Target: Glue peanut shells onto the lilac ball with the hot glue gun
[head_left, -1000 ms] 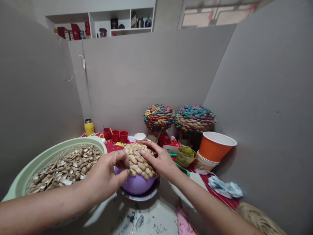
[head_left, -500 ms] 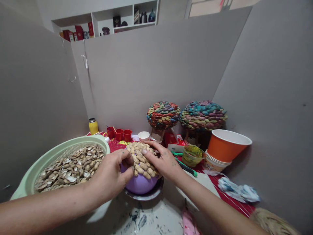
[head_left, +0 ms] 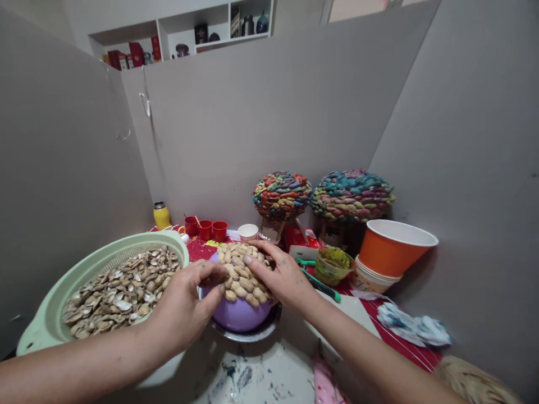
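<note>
A smooth, rounded purple form, which looks like a balloon (head_left: 240, 317), sits in a shallow metal bowl (head_left: 263, 336). Rows of tan peanut shells (head_left: 240, 275) cover its top. My right hand (head_left: 280, 275) rests over the right side of these shells, thumb and fingers spread. At the left edge of the shells is my left hand (head_left: 189, 297), its thumb apart from the curled fingers. No loose shell shows between them, and the fingertips touch or nearly touch the covering. To the left, a pale green colander (head_left: 46, 306) holds many loose shell halves (head_left: 122, 292).
Behind stand red cups (head_left: 205, 230), a white paper cup (head_left: 247, 232) and a yellow bottle (head_left: 160, 216). Two colourful shell-covered domes (head_left: 351, 196) are at the back. Rightward are a clear bowl (head_left: 332, 266), green-handled pliers (head_left: 322, 289), an orange bucket (head_left: 391, 249) and a stained cloth (head_left: 415, 325).
My left thumb and fingers have parted from a near pinch, and that hand has shifted slightly left. My right hand stays on the shells.
</note>
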`<state>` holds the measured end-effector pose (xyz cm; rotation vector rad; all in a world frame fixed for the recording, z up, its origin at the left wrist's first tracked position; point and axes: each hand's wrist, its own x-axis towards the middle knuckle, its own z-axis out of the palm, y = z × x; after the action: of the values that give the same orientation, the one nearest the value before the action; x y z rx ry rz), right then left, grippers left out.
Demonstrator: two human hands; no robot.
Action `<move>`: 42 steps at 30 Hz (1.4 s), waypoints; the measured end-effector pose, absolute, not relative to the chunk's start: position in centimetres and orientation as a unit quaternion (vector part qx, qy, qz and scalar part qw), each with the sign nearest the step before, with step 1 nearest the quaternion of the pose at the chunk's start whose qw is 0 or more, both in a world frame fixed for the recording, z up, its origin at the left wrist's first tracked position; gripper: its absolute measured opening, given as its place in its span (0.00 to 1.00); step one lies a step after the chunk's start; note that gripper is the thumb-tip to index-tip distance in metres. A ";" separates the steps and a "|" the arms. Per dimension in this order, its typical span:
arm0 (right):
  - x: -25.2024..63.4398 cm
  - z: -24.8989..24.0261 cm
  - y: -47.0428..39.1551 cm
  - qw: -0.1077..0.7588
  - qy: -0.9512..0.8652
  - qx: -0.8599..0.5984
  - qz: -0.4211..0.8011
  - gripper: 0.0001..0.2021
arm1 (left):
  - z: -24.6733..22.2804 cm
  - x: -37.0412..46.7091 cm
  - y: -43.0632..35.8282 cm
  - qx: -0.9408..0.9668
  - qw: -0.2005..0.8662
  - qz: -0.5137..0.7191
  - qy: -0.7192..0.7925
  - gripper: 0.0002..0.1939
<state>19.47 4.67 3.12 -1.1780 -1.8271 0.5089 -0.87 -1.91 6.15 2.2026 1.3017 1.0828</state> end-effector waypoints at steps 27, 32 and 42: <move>19.4 3.4 4.3 0.434 -0.743 -0.466 0.205 0.21 | 3.4 -0.7 -2.7 0.730 0.147 0.505 0.437 0.07; 19.4 3.5 4.2 0.433 -0.741 -0.472 0.202 0.22 | 2.5 -0.8 -2.5 0.694 0.144 0.539 0.456 0.10; 20.2 4.2 3.0 0.486 -0.766 -0.416 0.066 0.15 | 0.5 -0.2 0.2 0.686 0.284 0.475 0.473 0.24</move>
<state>20.18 3.00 4.24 -1.0134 -1.8630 0.1600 -0.24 0.17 0.49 1.8350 1.2649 1.2725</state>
